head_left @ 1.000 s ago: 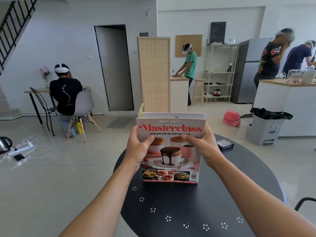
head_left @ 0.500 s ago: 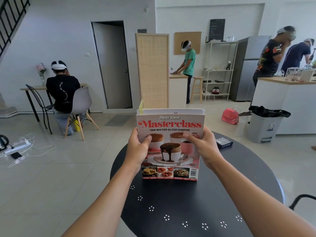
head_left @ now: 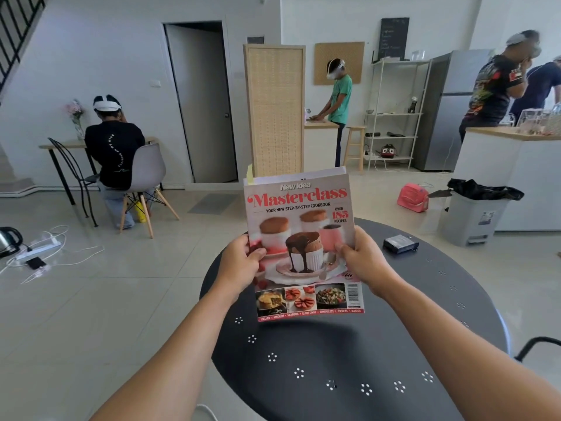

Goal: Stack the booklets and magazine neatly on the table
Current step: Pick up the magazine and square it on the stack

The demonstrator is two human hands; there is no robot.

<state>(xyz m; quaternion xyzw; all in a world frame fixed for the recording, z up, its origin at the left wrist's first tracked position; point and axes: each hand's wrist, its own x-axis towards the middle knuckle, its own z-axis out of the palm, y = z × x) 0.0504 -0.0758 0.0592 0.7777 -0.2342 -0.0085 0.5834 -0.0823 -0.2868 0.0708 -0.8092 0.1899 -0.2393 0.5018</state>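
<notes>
A round dark bench (head_left: 349,360) has bare top on all sides of the hands, with only a small black box (head_left: 400,244) near its far right edge. Tiled floor (head_left: 91,299) surrounds it. The magazine (head_left: 303,238), white booklets (head_left: 303,175) behind it, stands upright above the bench, left hand (head_left: 239,265) and right hand (head_left: 361,262) clamped on its side edges.

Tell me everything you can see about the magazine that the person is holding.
The magazine is a glossy paper cookbook titled "New Idea Masterclass", with red lettering, chocolate-topped souffles on a plate, a strip of small food photos and a barcode at the bottom. It stands nearly upright, tilted slightly, cover toward the camera, above the black round table; whether its bottom edge touches the table is unclear. The left hand and right hand grip its side edges, thumbs on the cover. White booklets show behind its top.
</notes>
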